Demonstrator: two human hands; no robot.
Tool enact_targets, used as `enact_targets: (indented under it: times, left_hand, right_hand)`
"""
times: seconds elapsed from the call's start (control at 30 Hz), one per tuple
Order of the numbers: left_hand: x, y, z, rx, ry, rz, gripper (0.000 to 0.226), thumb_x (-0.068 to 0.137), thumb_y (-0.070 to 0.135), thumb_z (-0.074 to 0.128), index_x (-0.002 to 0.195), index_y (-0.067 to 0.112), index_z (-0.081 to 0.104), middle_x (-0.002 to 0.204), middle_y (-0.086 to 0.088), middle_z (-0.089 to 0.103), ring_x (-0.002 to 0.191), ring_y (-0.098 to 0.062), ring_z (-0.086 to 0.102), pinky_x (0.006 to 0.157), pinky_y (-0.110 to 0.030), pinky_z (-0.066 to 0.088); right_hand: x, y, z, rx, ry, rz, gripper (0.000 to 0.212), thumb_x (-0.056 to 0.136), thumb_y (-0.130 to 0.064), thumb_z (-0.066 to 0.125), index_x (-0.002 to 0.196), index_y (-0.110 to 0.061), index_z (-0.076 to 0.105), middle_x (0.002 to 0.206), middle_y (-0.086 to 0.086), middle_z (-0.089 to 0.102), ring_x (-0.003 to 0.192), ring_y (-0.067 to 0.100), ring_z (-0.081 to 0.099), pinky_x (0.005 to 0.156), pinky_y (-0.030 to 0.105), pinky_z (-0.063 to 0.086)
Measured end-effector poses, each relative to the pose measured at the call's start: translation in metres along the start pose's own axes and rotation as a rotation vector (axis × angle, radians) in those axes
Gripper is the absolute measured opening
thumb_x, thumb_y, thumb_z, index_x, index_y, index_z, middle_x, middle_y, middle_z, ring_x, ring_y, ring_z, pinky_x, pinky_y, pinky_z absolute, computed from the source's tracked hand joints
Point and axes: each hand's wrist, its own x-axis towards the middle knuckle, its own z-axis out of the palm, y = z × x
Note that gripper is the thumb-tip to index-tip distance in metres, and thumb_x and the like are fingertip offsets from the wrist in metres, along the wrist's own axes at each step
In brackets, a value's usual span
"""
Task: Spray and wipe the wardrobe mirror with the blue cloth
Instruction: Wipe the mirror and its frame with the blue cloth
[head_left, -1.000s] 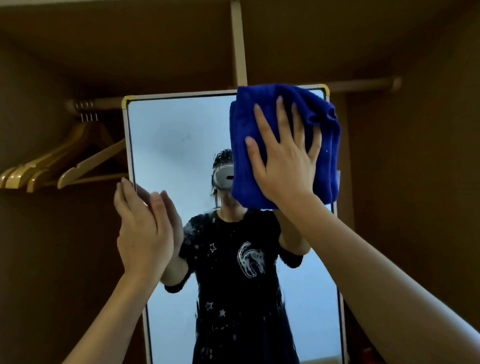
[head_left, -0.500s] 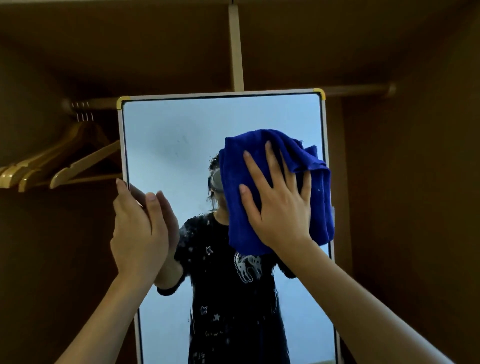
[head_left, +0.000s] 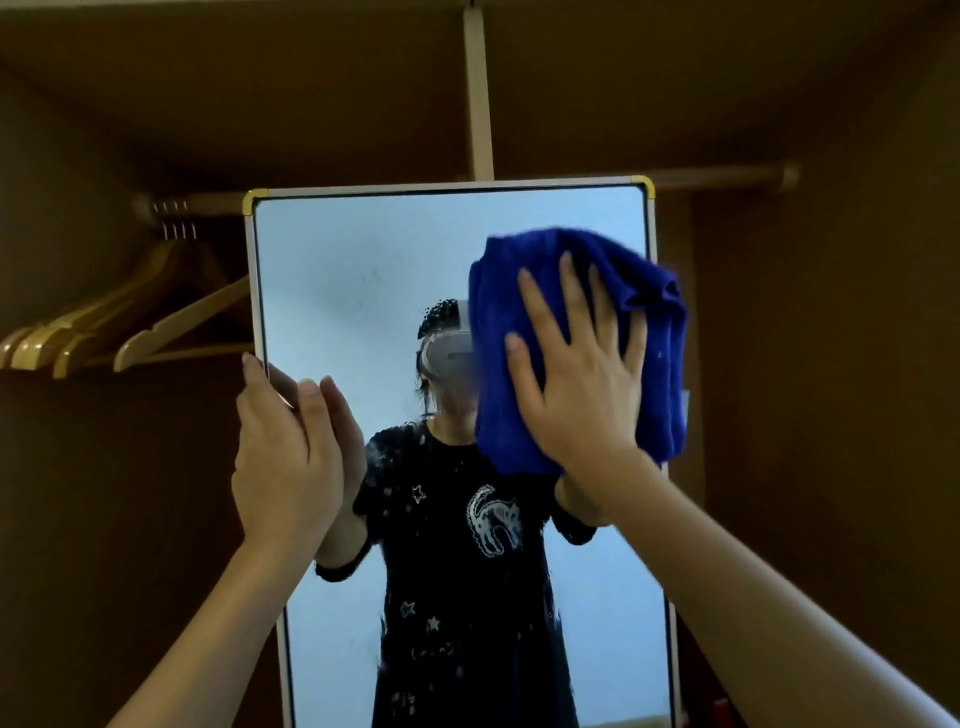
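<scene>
Two bare hands at work on one wardrobe mirror (head_left: 363, 270), tall, with a pale frame and yellow caps on its two upper corners.

Item: right hand (head_left: 582, 384). Fingers straight and spread, palm flat against the blue cloth (head_left: 519, 291), pressing it onto the glass; nothing is curled round the fabric.

Item: blue cloth. Bunched and folded, lying against the upper right part of the mirror, its right side overlapping the mirror's right frame edge. Slightly blurred.

Item: left hand (head_left: 285, 457). Set at the mirror's left edge, about mid-height in view; fingers nearly straight, thumb on the glass side and the other fingers toward the frame's outer side. Whether they wrap behind the frame cannot be told.

Item: mirror surface. Shows specks and droplets across the middle and lower area, plus faint smudges in the upper left. Reflects a person in a dark printed dress wearing a head-mounted device.

Item: wooden hangers (head_left: 124, 322). Several, hanging together from the clothes rail (head_left: 727, 176) on the left of the mirror, behind it.

Item: wardrobe interior, brown panels, with a pale vertical strip (head_left: 478, 88) rising above the mirror's top edge.
</scene>
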Motion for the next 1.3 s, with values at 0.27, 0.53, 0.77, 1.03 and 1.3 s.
enact_targets:
  times: [0.27,0.53,0.77,1.03,1.3]
  left_hand:
    - [0.000,0.005,0.002,0.006,0.017,-0.031,0.062,0.103,0.047,0.025,0.153,0.013,0.011,0.149,-0.011,0.035,0.130,-0.034,0.046,0.095,-0.048,0.044]
    - [0.001,0.001,0.003,-0.018,0.020,-0.028,0.065,0.101,0.051,0.021,0.154,0.014,0.011,0.148,-0.010,0.037,0.128,-0.033,0.048,0.096,-0.045,0.044]
    - [-0.001,0.002,0.000,-0.047,-0.011,-0.016,0.064,0.102,0.048,0.022,0.155,0.016,0.008,0.155,-0.008,0.028,0.137,-0.031,0.037,0.104,-0.046,0.038]
    - [-0.001,0.004,0.001,-0.041,0.001,-0.024,0.063,0.102,0.047,0.024,0.154,0.015,0.009,0.153,-0.008,0.031,0.134,-0.031,0.042,0.100,-0.043,0.041]
    - [0.000,0.001,0.002,-0.064,-0.011,-0.022,0.062,0.103,0.046,0.025,0.154,0.014,0.009,0.153,-0.009,0.030,0.135,-0.031,0.040,0.102,-0.043,0.040]
  right_hand:
    - [0.035,-0.017,-0.007,0.005,-0.045,-0.132,0.057,0.100,-0.056,0.022,0.153,-0.042,0.008,0.164,-0.007,0.001,0.148,0.023,0.013,0.118,0.053,0.003]
    - [0.041,-0.047,0.003,0.023,0.000,-0.075,0.058,0.100,-0.055,0.020,0.154,-0.039,0.008,0.164,-0.005,0.000,0.149,0.024,0.010,0.117,0.051,-0.004]
    - [-0.038,-0.059,0.023,0.027,-0.080,-0.195,0.056,0.100,-0.053,0.031,0.153,-0.041,0.017,0.163,-0.007,0.010,0.142,0.019,0.027,0.115,0.047,0.009]
    - [0.025,-0.041,0.004,0.038,-0.070,-0.122,0.055,0.101,-0.055,0.021,0.152,-0.044,0.007,0.163,-0.009,0.000,0.149,0.021,0.010,0.118,0.050,-0.002]
    - [0.011,-0.072,0.017,0.034,-0.040,-0.072,0.057,0.101,-0.052,0.020,0.154,-0.038,0.006,0.164,-0.004,0.000,0.148,0.023,0.010,0.117,0.054,-0.001]
